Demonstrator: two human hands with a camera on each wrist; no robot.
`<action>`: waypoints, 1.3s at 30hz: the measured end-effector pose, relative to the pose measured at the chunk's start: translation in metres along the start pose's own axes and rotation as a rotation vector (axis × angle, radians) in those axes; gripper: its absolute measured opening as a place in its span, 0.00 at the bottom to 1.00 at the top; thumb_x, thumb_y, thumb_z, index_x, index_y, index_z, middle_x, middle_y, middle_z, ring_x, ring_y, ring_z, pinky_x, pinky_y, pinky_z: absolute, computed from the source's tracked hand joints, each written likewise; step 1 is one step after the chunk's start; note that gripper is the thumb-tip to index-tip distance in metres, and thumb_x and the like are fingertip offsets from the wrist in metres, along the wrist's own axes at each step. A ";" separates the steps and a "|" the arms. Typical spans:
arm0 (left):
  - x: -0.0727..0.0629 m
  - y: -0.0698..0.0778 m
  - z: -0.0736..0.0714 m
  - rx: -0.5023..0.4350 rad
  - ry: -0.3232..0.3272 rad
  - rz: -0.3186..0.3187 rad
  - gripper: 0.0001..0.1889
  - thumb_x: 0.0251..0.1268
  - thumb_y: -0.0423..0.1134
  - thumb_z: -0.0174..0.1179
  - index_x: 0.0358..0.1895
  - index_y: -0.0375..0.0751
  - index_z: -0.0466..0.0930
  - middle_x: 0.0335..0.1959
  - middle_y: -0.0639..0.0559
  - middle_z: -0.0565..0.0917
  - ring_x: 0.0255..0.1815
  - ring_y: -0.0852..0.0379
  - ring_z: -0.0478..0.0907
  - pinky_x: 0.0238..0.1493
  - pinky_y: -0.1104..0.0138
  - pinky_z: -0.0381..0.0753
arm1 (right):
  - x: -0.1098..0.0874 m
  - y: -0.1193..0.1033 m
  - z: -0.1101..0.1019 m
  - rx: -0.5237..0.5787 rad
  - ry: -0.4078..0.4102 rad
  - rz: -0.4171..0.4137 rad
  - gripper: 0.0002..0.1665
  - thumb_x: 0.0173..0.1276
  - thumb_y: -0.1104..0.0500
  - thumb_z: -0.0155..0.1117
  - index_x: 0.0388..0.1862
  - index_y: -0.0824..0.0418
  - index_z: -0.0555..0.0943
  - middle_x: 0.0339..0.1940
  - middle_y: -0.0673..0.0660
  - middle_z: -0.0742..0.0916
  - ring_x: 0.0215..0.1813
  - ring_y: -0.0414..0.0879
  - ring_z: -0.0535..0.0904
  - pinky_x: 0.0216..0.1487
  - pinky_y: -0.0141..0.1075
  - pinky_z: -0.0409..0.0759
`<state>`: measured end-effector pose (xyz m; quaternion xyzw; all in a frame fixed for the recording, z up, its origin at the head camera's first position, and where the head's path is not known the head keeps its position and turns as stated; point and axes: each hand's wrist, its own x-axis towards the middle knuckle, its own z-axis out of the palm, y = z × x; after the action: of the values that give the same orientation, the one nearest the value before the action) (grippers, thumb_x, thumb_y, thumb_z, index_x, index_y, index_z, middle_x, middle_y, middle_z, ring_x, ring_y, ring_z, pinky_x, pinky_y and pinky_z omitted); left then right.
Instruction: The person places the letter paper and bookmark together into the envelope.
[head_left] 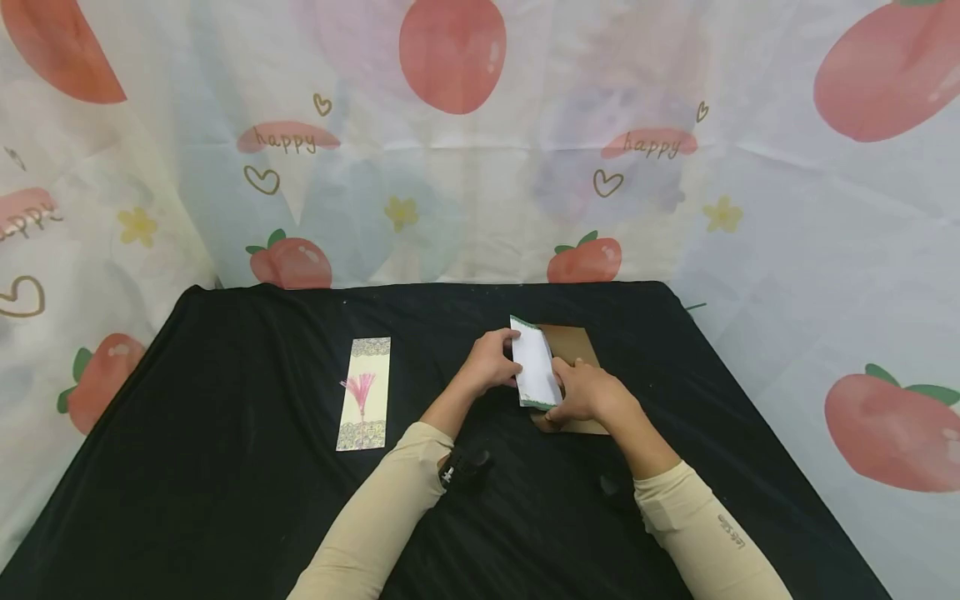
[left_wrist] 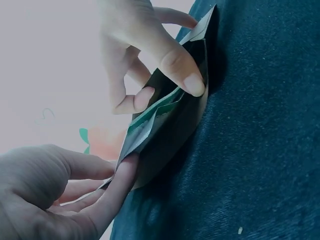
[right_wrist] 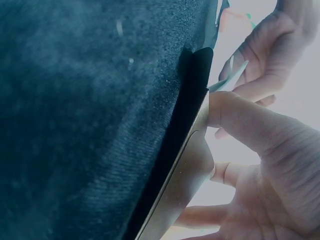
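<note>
A folded white paper (head_left: 536,367) with green patterned edges lies partly over a brown paper envelope (head_left: 572,343) on the black cloth. My left hand (head_left: 487,363) pinches the paper along its left side, thumb and fingers apart. From the right, my right hand (head_left: 592,393) grips the envelope near its open edge. In the left wrist view the green-edged paper (left_wrist: 155,112) sits at the gaping mouth of the envelope (left_wrist: 172,142), with the right thumb on the rim. The right wrist view has the brown envelope (right_wrist: 182,185) against my right hand's fingers (right_wrist: 237,112).
To the left on the black cloth (head_left: 225,433) lies a cream card (head_left: 375,367) with patterned ends and a pink tassel (head_left: 361,390). A fruit-print curtain (head_left: 480,183) hangs behind and at both sides of the table.
</note>
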<state>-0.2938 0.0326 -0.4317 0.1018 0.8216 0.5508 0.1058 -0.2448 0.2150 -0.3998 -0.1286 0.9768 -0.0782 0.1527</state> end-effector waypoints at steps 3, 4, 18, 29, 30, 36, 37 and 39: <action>0.000 -0.003 0.001 -0.004 -0.002 0.000 0.35 0.60 0.16 0.66 0.73 0.32 0.70 0.64 0.33 0.74 0.38 0.44 0.84 0.30 0.62 0.87 | 0.000 0.000 0.001 -0.015 0.003 0.000 0.44 0.57 0.46 0.81 0.65 0.64 0.72 0.47 0.65 0.79 0.43 0.57 0.78 0.43 0.52 0.79; 0.000 -0.003 0.002 -0.004 -0.003 0.000 0.36 0.59 0.16 0.67 0.73 0.32 0.70 0.64 0.33 0.73 0.37 0.44 0.84 0.29 0.63 0.87 | 0.000 0.000 0.001 -0.021 0.003 0.001 0.44 0.57 0.46 0.81 0.66 0.64 0.71 0.48 0.65 0.79 0.43 0.57 0.78 0.43 0.52 0.79; 0.002 -0.009 0.002 -0.011 -0.018 -0.019 0.35 0.60 0.17 0.62 0.74 0.32 0.70 0.62 0.34 0.74 0.44 0.42 0.84 0.29 0.64 0.87 | 0.002 0.000 0.002 -0.023 -0.013 0.014 0.50 0.58 0.45 0.80 0.73 0.65 0.68 0.57 0.71 0.79 0.46 0.60 0.78 0.47 0.54 0.79; 0.007 -0.004 0.006 0.022 -0.021 -0.001 0.36 0.58 0.16 0.65 0.73 0.31 0.71 0.59 0.34 0.76 0.47 0.40 0.84 0.29 0.65 0.87 | 0.003 0.001 0.004 -0.022 -0.017 0.012 0.49 0.58 0.45 0.80 0.71 0.64 0.69 0.54 0.69 0.79 0.45 0.59 0.78 0.45 0.53 0.79; 0.007 -0.003 0.006 0.026 -0.020 -0.002 0.36 0.57 0.16 0.66 0.73 0.31 0.71 0.59 0.34 0.76 0.47 0.40 0.84 0.29 0.66 0.87 | 0.003 0.001 0.004 -0.024 -0.016 0.011 0.48 0.57 0.45 0.80 0.70 0.64 0.69 0.53 0.69 0.79 0.45 0.58 0.78 0.45 0.53 0.79; 0.008 0.000 0.007 0.050 -0.018 0.000 0.39 0.56 0.15 0.67 0.74 0.31 0.69 0.62 0.34 0.75 0.55 0.40 0.80 0.32 0.64 0.87 | 0.002 0.001 0.003 -0.025 -0.013 0.004 0.48 0.57 0.45 0.80 0.70 0.65 0.70 0.52 0.68 0.79 0.44 0.58 0.79 0.45 0.53 0.79; 0.008 0.001 0.007 0.062 -0.013 0.000 0.39 0.55 0.16 0.68 0.73 0.32 0.70 0.62 0.35 0.76 0.56 0.41 0.80 0.33 0.64 0.87 | 0.002 0.001 0.003 -0.024 -0.013 0.004 0.49 0.57 0.45 0.80 0.70 0.65 0.69 0.52 0.68 0.79 0.44 0.58 0.79 0.45 0.53 0.80; 0.009 0.001 0.007 0.089 -0.004 0.002 0.39 0.55 0.17 0.70 0.73 0.32 0.70 0.61 0.35 0.77 0.56 0.43 0.80 0.35 0.64 0.87 | 0.003 0.001 0.003 -0.018 -0.017 0.006 0.49 0.57 0.45 0.80 0.71 0.65 0.69 0.52 0.68 0.79 0.44 0.58 0.79 0.45 0.53 0.80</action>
<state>-0.3006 0.0420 -0.4340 0.1083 0.8449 0.5138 0.1022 -0.2466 0.2150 -0.4031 -0.1278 0.9765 -0.0676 0.1601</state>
